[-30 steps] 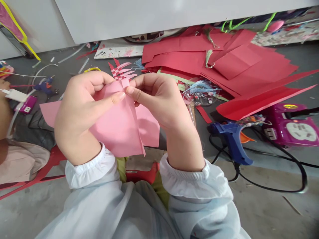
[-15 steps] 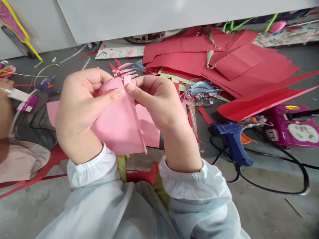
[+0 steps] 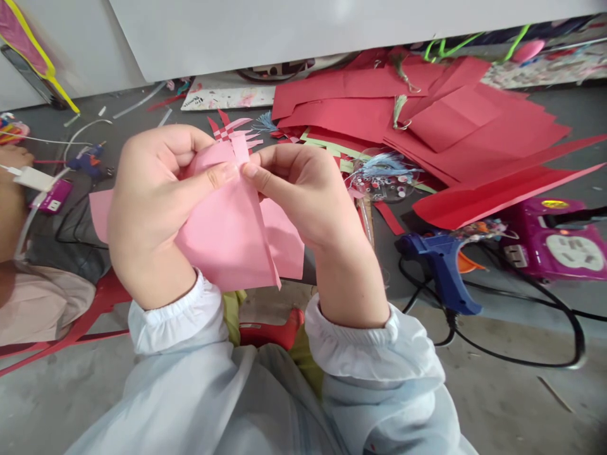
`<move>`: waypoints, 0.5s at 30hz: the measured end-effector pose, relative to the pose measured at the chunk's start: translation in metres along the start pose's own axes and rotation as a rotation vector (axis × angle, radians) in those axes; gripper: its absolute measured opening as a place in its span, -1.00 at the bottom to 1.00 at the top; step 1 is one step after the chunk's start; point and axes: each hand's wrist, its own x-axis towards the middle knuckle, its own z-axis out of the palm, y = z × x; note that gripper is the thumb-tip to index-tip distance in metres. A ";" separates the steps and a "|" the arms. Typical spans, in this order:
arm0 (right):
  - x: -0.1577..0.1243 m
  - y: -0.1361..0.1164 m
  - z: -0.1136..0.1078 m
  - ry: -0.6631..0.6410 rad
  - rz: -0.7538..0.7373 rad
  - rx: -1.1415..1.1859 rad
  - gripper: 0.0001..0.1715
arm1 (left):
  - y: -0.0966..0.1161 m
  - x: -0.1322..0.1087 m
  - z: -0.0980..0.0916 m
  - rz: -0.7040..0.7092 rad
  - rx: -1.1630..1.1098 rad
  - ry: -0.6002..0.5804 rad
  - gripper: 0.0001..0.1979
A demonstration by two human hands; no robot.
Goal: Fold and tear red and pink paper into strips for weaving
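A pink sheet of paper (image 3: 222, 234) is held up between both hands, with a narrow fold running along its right edge. My left hand (image 3: 159, 189) is closed on it, the thumb pressing near the top of the fold. My right hand (image 3: 301, 189) pinches the folded strip just beside the left thumb; its curled fingers are partly hidden behind the paper. Another pink sheet (image 3: 284, 243) lies underneath on the table. Beyond the fingertips rests a woven piece of red and pink paper strips (image 3: 227, 129).
Red paper sheets (image 3: 332, 120) are piled at the back right. A blue glue gun (image 3: 441, 265) with a black cable lies near a purple power strip (image 3: 559, 243). Blue tassels (image 3: 386, 167) sit mid-table. At the far left, another person's arm (image 3: 13, 208) shows.
Both hands remain on the pink paper. The right thumb has shifted slightly right along the fold, and the top end of the strip shows a little higher.
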 end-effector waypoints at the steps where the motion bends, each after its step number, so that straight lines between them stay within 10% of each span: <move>1: 0.000 0.000 0.000 0.003 0.002 0.004 -0.56 | 0.000 0.000 0.000 -0.002 -0.002 0.002 -0.81; 15: 0.000 0.004 0.000 -0.027 0.029 0.109 -0.53 | 0.002 0.000 0.003 -0.001 -0.055 0.015 -0.75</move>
